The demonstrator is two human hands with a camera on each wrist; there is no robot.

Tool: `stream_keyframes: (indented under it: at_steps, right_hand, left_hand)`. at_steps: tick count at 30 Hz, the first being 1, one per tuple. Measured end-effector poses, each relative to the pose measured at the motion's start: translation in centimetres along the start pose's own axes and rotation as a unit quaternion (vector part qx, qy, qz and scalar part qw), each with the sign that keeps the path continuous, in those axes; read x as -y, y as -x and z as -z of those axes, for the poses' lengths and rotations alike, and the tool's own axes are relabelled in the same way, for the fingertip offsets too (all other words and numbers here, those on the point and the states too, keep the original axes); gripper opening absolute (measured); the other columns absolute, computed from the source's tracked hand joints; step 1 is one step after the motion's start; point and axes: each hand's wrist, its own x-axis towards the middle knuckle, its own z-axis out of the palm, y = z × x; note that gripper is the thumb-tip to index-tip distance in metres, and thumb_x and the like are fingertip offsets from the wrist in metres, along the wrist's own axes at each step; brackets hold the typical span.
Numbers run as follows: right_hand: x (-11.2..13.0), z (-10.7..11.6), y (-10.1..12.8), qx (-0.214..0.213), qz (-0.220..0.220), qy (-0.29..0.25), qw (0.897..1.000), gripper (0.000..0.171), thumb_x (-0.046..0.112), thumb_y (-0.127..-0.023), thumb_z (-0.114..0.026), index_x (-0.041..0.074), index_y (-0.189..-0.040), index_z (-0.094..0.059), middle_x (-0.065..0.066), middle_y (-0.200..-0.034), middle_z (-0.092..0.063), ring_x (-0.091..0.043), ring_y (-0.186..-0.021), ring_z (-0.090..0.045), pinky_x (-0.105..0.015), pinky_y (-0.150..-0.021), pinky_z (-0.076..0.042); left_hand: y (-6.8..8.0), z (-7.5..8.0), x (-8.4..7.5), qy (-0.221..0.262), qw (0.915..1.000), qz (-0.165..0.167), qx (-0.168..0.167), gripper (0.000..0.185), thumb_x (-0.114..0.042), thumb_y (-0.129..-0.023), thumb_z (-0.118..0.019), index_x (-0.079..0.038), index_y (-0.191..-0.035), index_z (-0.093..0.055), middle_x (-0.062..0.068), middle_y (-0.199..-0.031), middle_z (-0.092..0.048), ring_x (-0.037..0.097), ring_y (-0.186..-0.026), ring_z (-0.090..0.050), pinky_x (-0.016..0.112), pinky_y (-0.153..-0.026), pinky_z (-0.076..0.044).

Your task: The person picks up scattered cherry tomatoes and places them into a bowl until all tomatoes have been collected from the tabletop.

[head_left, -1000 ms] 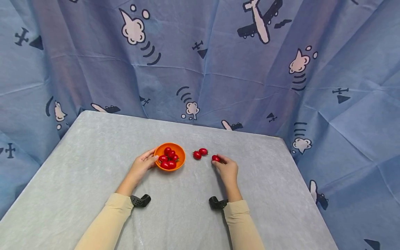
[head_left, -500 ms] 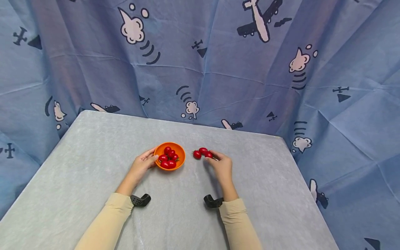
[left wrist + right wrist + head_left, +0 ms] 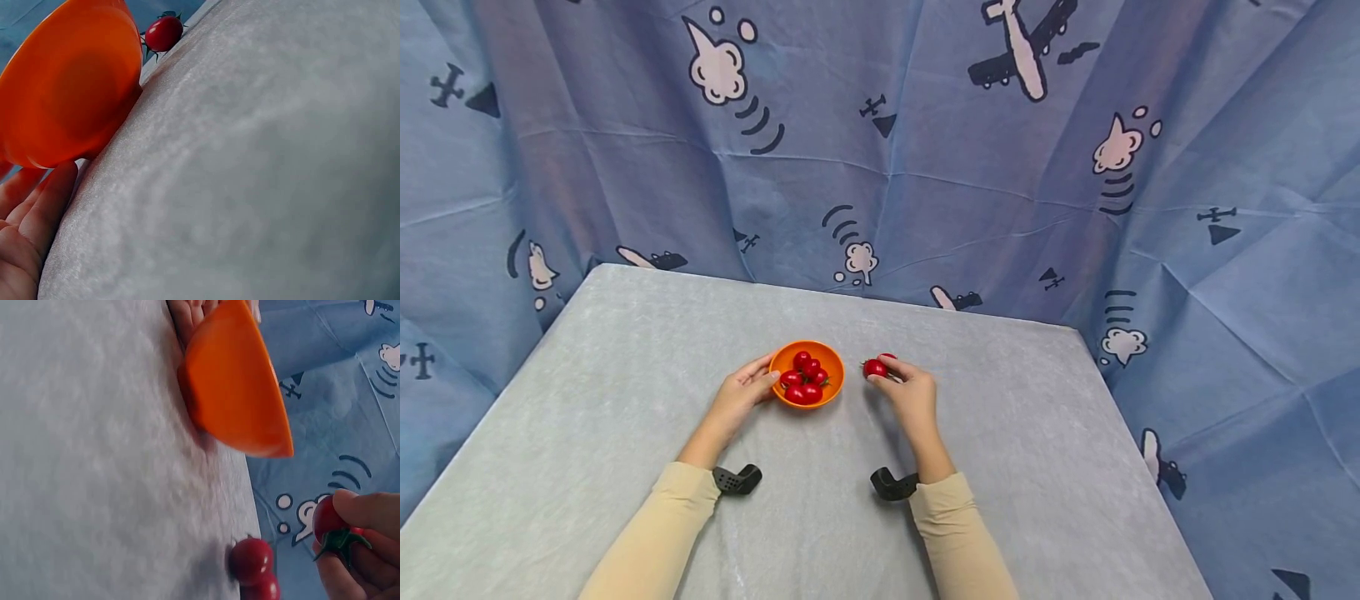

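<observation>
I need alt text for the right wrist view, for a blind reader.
The right hand pinches a cherry tomato above a grey table. Two more tomatoes lie below it, beside an orange bowl that fingers touch.

far tomato (image 3: 889, 357) half behind right hand (image 3: 912, 397), lower tomato (image 3: 264, 590) cropped

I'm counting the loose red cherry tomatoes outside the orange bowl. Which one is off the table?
The red cherry tomato pinched in the right hand, green stem showing. The two other loose tomatoes lie on the grey table, touching each other.
</observation>
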Motion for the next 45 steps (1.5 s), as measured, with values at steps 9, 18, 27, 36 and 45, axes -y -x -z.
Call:
stream_keyframes:
  at_steps: [9,18,27,36,45]
  right_hand:
    - [1.1,-1.3,0.7,0.02,0.022,0.002,1.0,0.033,0.007,-0.077,-0.083,0.002,-0.109,-0.076,-0.021,-0.11,-0.074,-0.031,-0.101,-0.07,-0.036,-0.085,-0.06]
    - [2.1,-2.7,1.5,0.055,0.02,-0.025,0.998,0.035,0.004,-0.078,-0.082,-0.001,-0.111,-0.075,-0.021,-0.112,-0.073,-0.029,-0.099,-0.072,-0.032,-0.083,-0.06]
    - [2.6,-3.9,1.9,0.087,0.03,-0.052,0.994,0.036,0.0,-0.079,-0.08,-0.005,-0.114,-0.072,-0.023,-0.117,-0.071,-0.034,-0.108,-0.07,-0.034,-0.087,-0.059]
    - [2.6,-4.6,2.3,0.094,0.022,-0.032,0.995,0.036,0.002,-0.079,-0.081,-0.001,-0.113,-0.074,-0.021,-0.119,-0.071,-0.03,-0.111,-0.069,-0.031,-0.088,-0.059]
    - [2.9,-5.3,2.6,0.098,0.036,0.001,0.994,0.035,0.005,-0.078,-0.082,0.002,-0.112,-0.076,-0.018,-0.116,-0.073,-0.028,-0.108,-0.068,-0.03,-0.084,-0.06]
  left_hand:
    - [0.0,0.0,0.0,0.001,1.0,-0.001,0.001,0.053,-0.011,-0.101,-0.054,0.002,-0.15,-0.039,0.024,-0.151,-0.044,-0.012,-0.099,-0.06,0.012,-0.084,-0.053]
    - [0.0,0.0,0.0,-0.001,1.0,-0.003,0.001,0.053,-0.012,-0.101,-0.054,0.003,-0.15,-0.039,0.026,-0.15,-0.044,-0.012,-0.098,-0.06,0.012,-0.084,-0.053]
    - [0.0,0.1,0.1,-0.005,1.0,0.0,0.001,0.053,-0.012,-0.101,-0.054,0.002,-0.15,-0.04,0.024,-0.15,-0.045,-0.012,-0.098,-0.06,0.012,-0.084,-0.052]
    - [0.0,0.0,0.0,-0.003,1.0,-0.002,0.001,0.052,-0.011,-0.101,-0.055,0.002,-0.149,-0.04,0.024,-0.15,-0.046,-0.012,-0.098,-0.06,0.012,-0.084,-0.053]
    - [0.0,0.2,0.1,-0.008,0.9999,0.009,0.001,0.053,-0.015,-0.101,-0.056,0.0,-0.149,-0.041,0.022,-0.151,-0.046,-0.012,-0.099,-0.06,0.012,-0.084,-0.052]
